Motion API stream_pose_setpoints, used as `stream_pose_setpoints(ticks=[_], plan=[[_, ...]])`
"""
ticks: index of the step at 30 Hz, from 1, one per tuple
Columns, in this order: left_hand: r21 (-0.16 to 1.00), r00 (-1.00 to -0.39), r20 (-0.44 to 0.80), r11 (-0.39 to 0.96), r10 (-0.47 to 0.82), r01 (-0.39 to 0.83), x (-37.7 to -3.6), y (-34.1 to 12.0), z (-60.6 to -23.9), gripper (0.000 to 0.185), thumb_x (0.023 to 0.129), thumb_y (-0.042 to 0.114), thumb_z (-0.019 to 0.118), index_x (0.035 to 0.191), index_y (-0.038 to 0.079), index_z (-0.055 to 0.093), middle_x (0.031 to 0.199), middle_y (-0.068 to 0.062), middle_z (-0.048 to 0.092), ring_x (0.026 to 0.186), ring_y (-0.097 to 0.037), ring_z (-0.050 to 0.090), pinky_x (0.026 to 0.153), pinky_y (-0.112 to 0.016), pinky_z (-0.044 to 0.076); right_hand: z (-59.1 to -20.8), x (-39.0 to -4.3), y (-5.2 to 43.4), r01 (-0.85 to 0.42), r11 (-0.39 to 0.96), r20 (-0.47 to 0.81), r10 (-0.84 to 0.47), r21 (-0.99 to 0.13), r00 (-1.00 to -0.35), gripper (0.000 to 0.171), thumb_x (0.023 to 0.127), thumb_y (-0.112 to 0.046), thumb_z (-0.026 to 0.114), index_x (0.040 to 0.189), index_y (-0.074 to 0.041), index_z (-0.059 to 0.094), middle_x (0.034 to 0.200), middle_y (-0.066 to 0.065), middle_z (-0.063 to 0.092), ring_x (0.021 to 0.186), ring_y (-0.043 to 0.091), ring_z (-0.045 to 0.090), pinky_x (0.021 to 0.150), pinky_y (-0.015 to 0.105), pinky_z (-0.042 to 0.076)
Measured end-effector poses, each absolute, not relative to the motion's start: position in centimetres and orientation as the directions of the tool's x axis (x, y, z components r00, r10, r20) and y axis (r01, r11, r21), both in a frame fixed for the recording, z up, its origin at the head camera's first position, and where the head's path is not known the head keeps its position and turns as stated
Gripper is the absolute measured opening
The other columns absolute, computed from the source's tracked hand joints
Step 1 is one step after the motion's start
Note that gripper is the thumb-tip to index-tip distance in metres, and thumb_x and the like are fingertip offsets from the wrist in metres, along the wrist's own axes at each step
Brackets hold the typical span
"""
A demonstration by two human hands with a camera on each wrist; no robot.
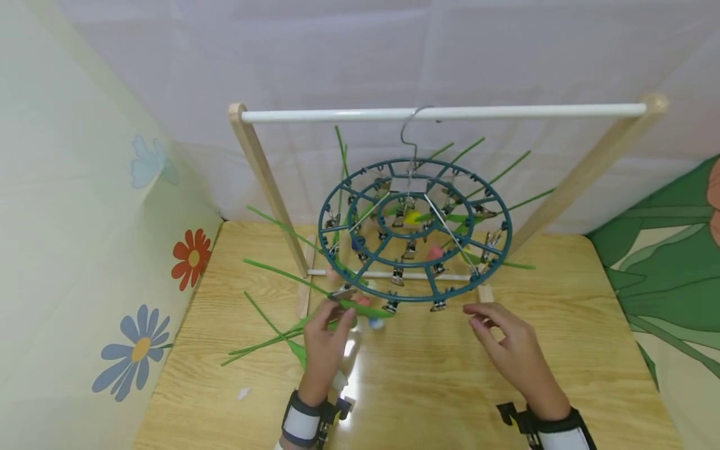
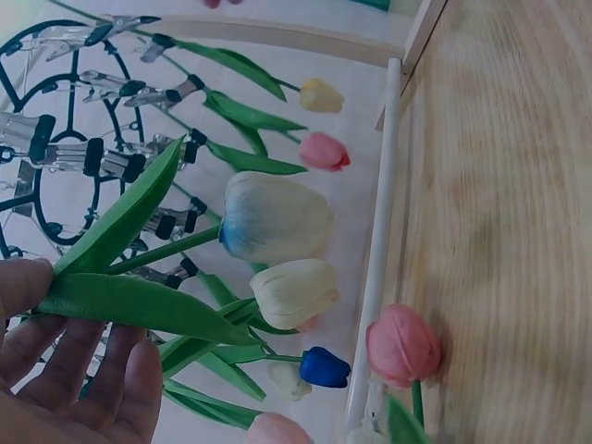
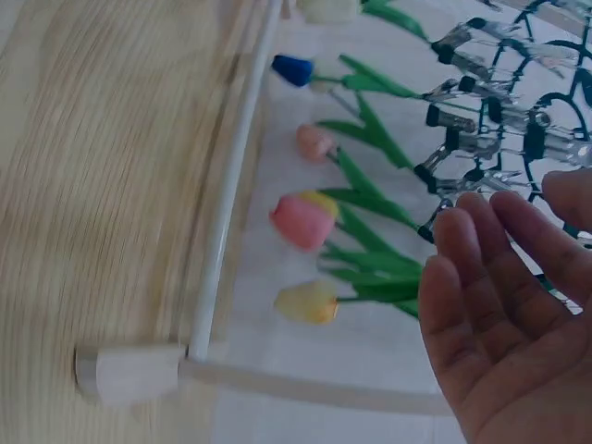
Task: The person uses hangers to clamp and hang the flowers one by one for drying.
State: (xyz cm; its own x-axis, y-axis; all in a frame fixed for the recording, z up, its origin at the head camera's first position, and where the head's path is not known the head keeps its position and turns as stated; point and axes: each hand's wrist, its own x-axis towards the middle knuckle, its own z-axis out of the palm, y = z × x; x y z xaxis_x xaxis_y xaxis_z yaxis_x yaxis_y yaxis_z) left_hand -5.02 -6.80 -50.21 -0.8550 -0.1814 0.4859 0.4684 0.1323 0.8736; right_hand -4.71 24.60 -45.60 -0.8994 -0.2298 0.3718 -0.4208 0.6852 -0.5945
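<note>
A round dark green clip hanger (image 1: pixel 379 294) with several metal clips hangs by its hook from a white rail. My left hand (image 1: pixel 326 353) is at its front left edge, right by a metal clip (image 1: pixel 343 294). Thumb and fingers of the left hand (image 2: pixel 79 370) pinch an artificial tulip (image 2: pixel 277 217), white with a blue base, at its stem and green leaves. Its head hangs downward. My right hand (image 1: pixel 514 350) is off the hanger's front right side, fingers loosely bent and holding nothing. Other tulips (image 3: pixel 303 220) hang upside down from the clips, in pink, yellow, blue and white.
The rail (image 1: pixel 337 115) rests on two wooden posts (image 1: pixel 264 181) above a wooden table (image 1: pixel 450 375). Green-stemmed tulips (image 1: pixel 264 340) lie at the table's left, and a pink tulip (image 2: pixel 402 344) lies beside the low white bar (image 2: pixel 379 231). A white scrap (image 1: pixel 244 393) is nearby.
</note>
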Motion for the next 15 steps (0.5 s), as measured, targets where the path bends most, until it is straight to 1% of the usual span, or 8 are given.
stream_pose_setpoints(ticks=[2, 4, 6, 7, 10, 12, 13, 15], plan=[[0.876, -0.859, 0.481, 0.136, -0.177, 0.462, -5.1, -7.0, -50.2, 0.024, 0.089, -0.011, 0.070, 0.112, -0.004, 0.070, 0.108, -0.022, 0.075, 0.085, -0.028, 0.074, 0.077, -0.029, 0.065, -45.8, -4.9, 24.9, -0.433, 0.740, 0.379, -0.256, -0.515, -0.889, 0.036, 0.084, 0.009, 0.077, 0.117, -0.004, 0.072, 0.112, 0.008, 0.074, 0.097, 0.015, 0.068, 0.082, 0.015, 0.055], [0.883, -0.865, 0.469, 0.136, -0.179, 0.450, -5.1, -7.3, -50.2, 0.024, 0.088, -0.011, 0.071, 0.111, -0.004, 0.070, 0.108, -0.023, 0.074, 0.086, -0.029, 0.074, 0.078, -0.031, 0.065, -46.0, -5.0, 25.3, -0.447, 0.781, 0.380, -0.291, -0.436, -0.878, 0.038, 0.082, 0.006, 0.080, 0.119, -0.002, 0.071, 0.118, 0.013, 0.072, 0.105, 0.028, 0.067, 0.088, 0.030, 0.057], [0.886, -0.870, 0.461, 0.142, -0.176, 0.440, -5.1, -7.7, -50.2, 0.025, 0.087, -0.011, 0.072, 0.112, -0.006, 0.069, 0.109, -0.024, 0.074, 0.088, -0.030, 0.074, 0.078, -0.033, 0.065, -46.3, -5.1, 25.6, -0.465, 0.806, 0.380, -0.326, -0.368, -0.866, 0.041, 0.079, 0.003, 0.082, 0.119, 0.001, 0.070, 0.122, 0.019, 0.069, 0.112, 0.037, 0.064, 0.092, 0.045, 0.055], [0.888, -0.872, 0.457, 0.148, -0.174, 0.436, -5.1, -7.8, -50.2, 0.026, 0.087, -0.011, 0.072, 0.113, -0.007, 0.068, 0.110, -0.024, 0.073, 0.089, -0.031, 0.074, 0.079, -0.034, 0.066, -46.5, -5.2, 25.8, -0.471, 0.813, 0.378, -0.339, -0.344, -0.861, 0.042, 0.079, 0.002, 0.082, 0.118, 0.003, 0.069, 0.123, 0.021, 0.068, 0.113, 0.040, 0.063, 0.091, 0.052, 0.053], [0.884, -0.874, 0.456, 0.200, -0.171, 0.422, -4.8, -8.8, -50.2, 0.034, 0.088, -0.009, 0.073, 0.121, -0.007, 0.066, 0.112, -0.023, 0.073, 0.095, -0.033, 0.073, 0.080, -0.036, 0.065, -47.0, -5.2, 26.5, -0.489, 0.820, 0.379, -0.369, -0.297, -0.849, 0.043, 0.077, 0.000, 0.083, 0.117, 0.005, 0.069, 0.125, 0.024, 0.067, 0.114, 0.044, 0.062, 0.093, 0.058, 0.052], [0.877, -0.874, 0.458, 0.246, -0.165, 0.413, -4.6, -9.9, -50.5, 0.039, 0.089, -0.009, 0.072, 0.127, -0.005, 0.065, 0.114, -0.021, 0.073, 0.100, -0.033, 0.071, 0.081, -0.038, 0.065, -47.4, -5.2, 26.9, -0.491, 0.823, 0.378, -0.374, -0.285, -0.847, 0.043, 0.076, -0.001, 0.083, 0.116, 0.006, 0.069, 0.125, 0.025, 0.066, 0.114, 0.044, 0.062, 0.093, 0.059, 0.052], [0.868, -0.871, 0.463, 0.280, -0.162, 0.410, -4.5, -10.6, -50.7, 0.040, 0.089, -0.010, 0.072, 0.128, -0.003, 0.065, 0.115, -0.020, 0.073, 0.102, -0.032, 0.071, 0.081, -0.038, 0.064, -47.5, -5.1, 27.1, -0.490, 0.824, 0.377, -0.374, -0.284, -0.848, 0.042, 0.076, -0.002, 0.083, 0.115, 0.006, 0.069, 0.125, 0.025, 0.066, 0.113, 0.045, 0.062, 0.093, 0.060, 0.052], [0.841, -0.872, 0.472, 0.364, -0.132, 0.400, -4.2, -12.2, -51.3, 0.041, 0.089, -0.010, 0.071, 0.129, -0.001, 0.065, 0.117, -0.019, 0.073, 0.105, -0.032, 0.070, 0.081, -0.042, 0.063, -47.8, -5.1, 27.5, -0.485, 0.826, 0.374, -0.370, -0.286, -0.850, 0.042, 0.076, -0.002, 0.083, 0.115, 0.006, 0.069, 0.125, 0.026, 0.066, 0.113, 0.046, 0.062, 0.093, 0.060, 0.052]])
